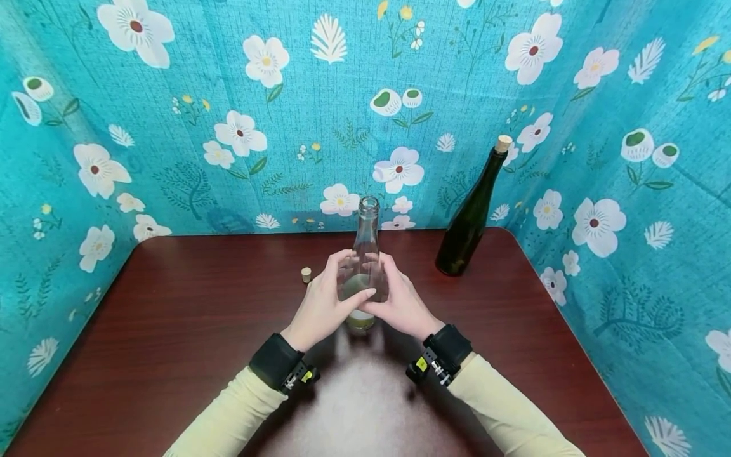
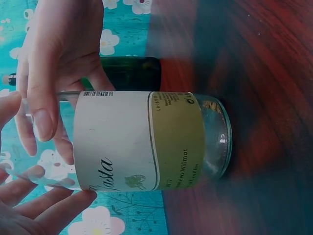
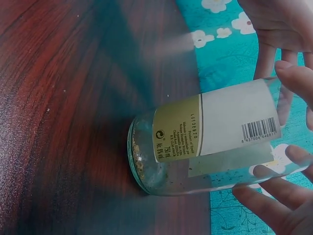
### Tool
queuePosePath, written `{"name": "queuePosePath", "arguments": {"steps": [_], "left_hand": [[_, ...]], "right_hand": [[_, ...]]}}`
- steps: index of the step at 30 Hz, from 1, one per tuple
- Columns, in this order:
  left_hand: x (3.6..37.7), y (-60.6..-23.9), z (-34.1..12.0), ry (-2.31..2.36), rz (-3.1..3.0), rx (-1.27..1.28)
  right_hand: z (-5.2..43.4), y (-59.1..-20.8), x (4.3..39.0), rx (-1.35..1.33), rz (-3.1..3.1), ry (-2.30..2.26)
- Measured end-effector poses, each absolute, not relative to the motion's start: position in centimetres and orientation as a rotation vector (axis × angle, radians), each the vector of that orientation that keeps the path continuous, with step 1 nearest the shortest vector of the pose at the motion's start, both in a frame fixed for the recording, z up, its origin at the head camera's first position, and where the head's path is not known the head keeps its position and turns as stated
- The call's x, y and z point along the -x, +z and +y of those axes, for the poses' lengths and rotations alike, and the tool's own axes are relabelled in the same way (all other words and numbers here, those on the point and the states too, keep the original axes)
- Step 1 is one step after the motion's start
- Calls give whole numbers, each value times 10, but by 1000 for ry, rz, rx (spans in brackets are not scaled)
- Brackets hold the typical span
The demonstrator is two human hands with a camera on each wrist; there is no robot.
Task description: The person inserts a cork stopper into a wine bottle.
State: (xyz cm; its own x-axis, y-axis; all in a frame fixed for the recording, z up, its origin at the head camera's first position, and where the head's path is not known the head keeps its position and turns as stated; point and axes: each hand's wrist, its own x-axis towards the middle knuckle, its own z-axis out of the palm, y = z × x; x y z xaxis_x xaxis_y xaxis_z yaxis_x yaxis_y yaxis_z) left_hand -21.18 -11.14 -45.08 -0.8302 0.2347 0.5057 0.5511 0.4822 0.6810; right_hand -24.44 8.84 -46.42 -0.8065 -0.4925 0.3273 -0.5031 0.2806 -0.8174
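Turquoise flowered cloth (image 1: 188, 95) walls off the back and both sides of the reddish-brown table (image 1: 188, 304) I'm watching through the head camera. Near the middle, toward the far edge, the clear bottle (image 1: 361, 279) is upright between two hands, its bare mouth pointing up. From where I sit I have the left hand (image 1: 324, 301) curled round one side of the glass and the right hand (image 1: 402, 304) round the other, both thumbs across the near face; I can't tell how hard either one grips. Nor can I make out for sure whether the base touches the wood. Both wrist feeds give me the white and olive label (image 2: 117, 142), and the right one shows me brown crumbs (image 3: 138, 161) inside at the bottom. Just left of the left hand I see a small cork (image 1: 306, 275) on the table. Well to the right, near the back corner, I've got a green bottle (image 1: 469, 219) standing with a stopper (image 1: 503, 144) in its neck. Black bands (image 1: 276, 362) wrap both wrists, above pale yellow sleeves (image 1: 228, 412).
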Motion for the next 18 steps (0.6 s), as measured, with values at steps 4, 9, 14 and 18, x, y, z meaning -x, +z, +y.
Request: {"name": "queuePosePath", "arguments": {"steps": [4,9,14,18], "left_hand": [[212,-453,-111,-1270,-2396,642],[214,-457,-110,-1319,-2394,637],[219,-461,-119,-1347,-2451,622],[230,-469,-149,-1276,-2523,551]], "right_hand": [[89,-467,245,-967,-2508,1555],[90,-468,246,-942,-2525,1515],[90,-470,248,-945,-2511,1508],[87,-471,246,-921,-2519,1526]]}}
